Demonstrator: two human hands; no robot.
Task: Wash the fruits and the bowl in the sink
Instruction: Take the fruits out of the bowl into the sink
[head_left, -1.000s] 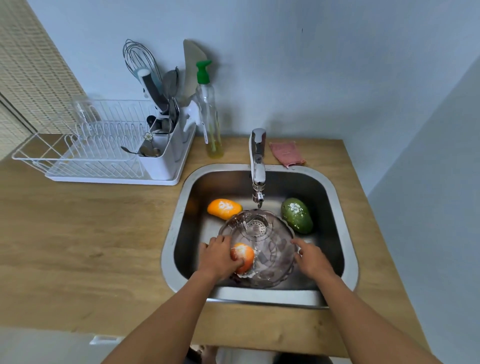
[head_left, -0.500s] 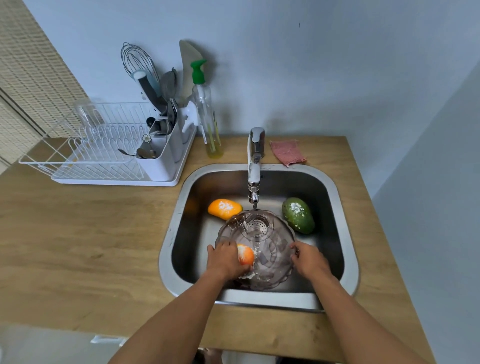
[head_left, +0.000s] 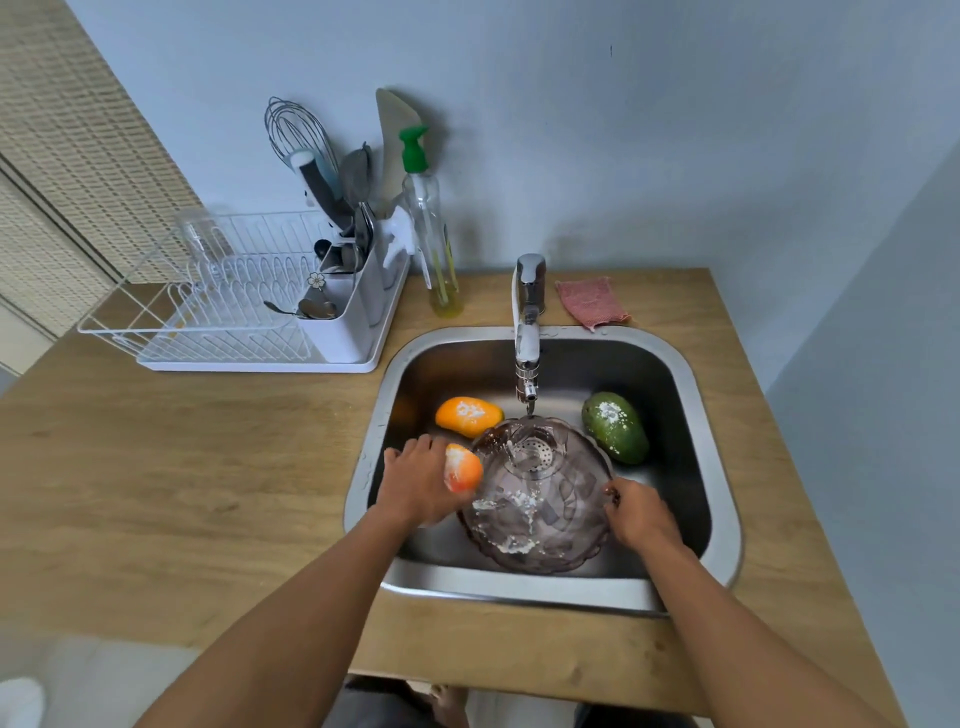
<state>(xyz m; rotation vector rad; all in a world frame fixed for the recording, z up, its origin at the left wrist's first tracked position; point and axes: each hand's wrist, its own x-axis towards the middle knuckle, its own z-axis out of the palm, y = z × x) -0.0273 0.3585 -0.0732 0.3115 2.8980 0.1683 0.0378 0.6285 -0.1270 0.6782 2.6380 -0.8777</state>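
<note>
Round orange fruit (head_left: 462, 467) is gripped by left hand (head_left: 421, 480) | smoky plastic bowl (head_left: 540, 519) is held at rim by right hand (head_left: 641, 512) | turning under chrome tap (head_left: 527, 332) is advised

Both arms are reaching forward from the bottom edge, bare: left forearm (head_left: 311, 597) is angling in toward centre, right forearm (head_left: 727, 623) is angling in from the other side. The left hand (head_left: 418, 486) is showing its back, fingers curling round a small orange fruit (head_left: 464, 469). The right hand (head_left: 643, 515) is lying palm down, fingers gripping the right rim of the tinted bowl (head_left: 545, 525). Wrists are running straight.
</note>
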